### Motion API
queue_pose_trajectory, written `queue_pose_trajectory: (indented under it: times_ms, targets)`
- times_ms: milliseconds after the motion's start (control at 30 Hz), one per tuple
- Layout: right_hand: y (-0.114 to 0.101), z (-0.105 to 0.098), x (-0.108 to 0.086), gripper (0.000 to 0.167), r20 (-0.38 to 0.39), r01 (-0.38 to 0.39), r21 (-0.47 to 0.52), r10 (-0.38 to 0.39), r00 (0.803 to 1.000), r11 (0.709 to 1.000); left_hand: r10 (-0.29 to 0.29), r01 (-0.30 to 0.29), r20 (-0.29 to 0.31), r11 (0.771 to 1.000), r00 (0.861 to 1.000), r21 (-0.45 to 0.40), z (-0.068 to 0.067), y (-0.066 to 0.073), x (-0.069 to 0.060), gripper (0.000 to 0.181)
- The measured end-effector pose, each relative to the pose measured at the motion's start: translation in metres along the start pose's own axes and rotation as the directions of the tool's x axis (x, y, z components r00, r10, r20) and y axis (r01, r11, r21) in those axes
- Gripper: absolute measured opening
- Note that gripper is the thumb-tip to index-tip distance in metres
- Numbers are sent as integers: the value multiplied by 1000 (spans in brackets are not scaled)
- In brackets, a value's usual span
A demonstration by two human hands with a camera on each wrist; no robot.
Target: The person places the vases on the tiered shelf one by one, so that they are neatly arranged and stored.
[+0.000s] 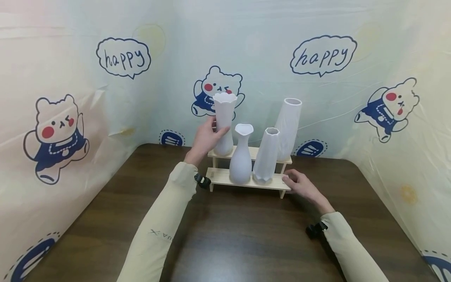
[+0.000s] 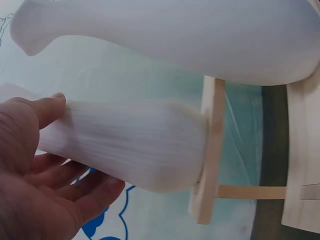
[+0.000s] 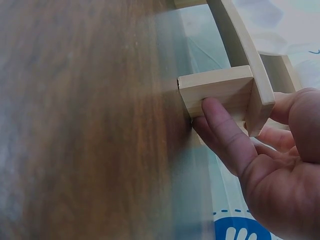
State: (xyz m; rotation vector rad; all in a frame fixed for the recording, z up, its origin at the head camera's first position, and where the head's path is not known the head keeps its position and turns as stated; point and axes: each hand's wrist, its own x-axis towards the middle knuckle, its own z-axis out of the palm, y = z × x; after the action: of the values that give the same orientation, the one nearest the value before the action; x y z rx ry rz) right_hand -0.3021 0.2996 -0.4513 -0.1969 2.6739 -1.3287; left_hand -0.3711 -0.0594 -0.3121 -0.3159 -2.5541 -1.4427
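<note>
A two-tier light wooden stand (image 1: 220, 177) carries several white vases. My left hand (image 1: 206, 138) holds the tall vase with a scalloped rim (image 1: 225, 111) at the left of the upper tier. In the left wrist view the thumb lies on one side of this vase (image 2: 140, 140) and the fingers on the other; its base meets the upper board. My right hand (image 1: 303, 187) grips the right end of the lower tier. Close up in the right wrist view, its fingers touch the wooden leg (image 3: 225, 87), with the thumb at the board's edge.
On the lower tier stand a narrow-necked vase (image 1: 241, 160) and a faceted vase (image 1: 266, 156). A tall tapered vase (image 1: 289, 125) stands at the upper right. The stand is on a dark wooden table (image 1: 239, 235), before a printed curtain (image 1: 267, 23).
</note>
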Motion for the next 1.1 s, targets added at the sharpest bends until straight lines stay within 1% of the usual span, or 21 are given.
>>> queue_pose_trajectory:
  times_ms: [100, 200, 267, 400, 533, 633, 733, 800, 900, 1000, 1100]
  targets:
    - [-2, 1, 2, 52, 8, 7, -2, -7, 1000, 1000, -2, 2, -3, 1000, 1000, 0, 0, -4, -1, 66]
    - [-3, 2, 4, 53, 6, 9, -9, -9, 1000, 1000, 1, -2, -11, 1000, 1000, -7, -2, -4, -2, 65]
    - [-4, 3, 5, 54, 3, 10, -13, -10, 1000, 1000, 5, -5, -6, 1000, 1000, -5, -5, -4, -4, 65]
    - [-5, 4, 7, 52, 10, 10, -1, -10, 1000, 1000, -3, 3, 23, 1000, 1000, -8, -10, -8, -9, 65]
    - [-4, 4, 7, 52, 27, 21, 13, -21, 999, 1000, -24, 24, 53, 1000, 998, 4, -13, -19, -16, 66]
    - [-3, -1, 2, 51, 29, 22, -4, -22, 999, 1000, -46, 43, 86, 998, 995, 39, -14, -29, -22, 69]
    - [-2, -10, -7, 49, 23, 15, -9, -15, 1000, 1000, -53, 43, 115, 996, 992, 84, -14, -36, -25, 70]
    - [-4, -16, -10, 49, 23, 18, 11, -18, 1000, 1000, -46, 32, 123, 993, 991, 113, -15, -38, -26, 68]
    - [-6, -22, -14, 49, 36, 31, 15, -31, 999, 999, -32, 7, 144, 985, 989, 171, -18, -40, -28, 64]
    - [-8, -22, -17, 47, 57, 41, 8, -41, 998, 999, -39, -3, 175, 972, 984, 234, -20, -46, -34, 62]
    - [-8, -23, -18, 44, 76, 38, 12, -39, 996, 999, -48, -10, 204, 962, 978, 274, -26, -55, -42, 61]
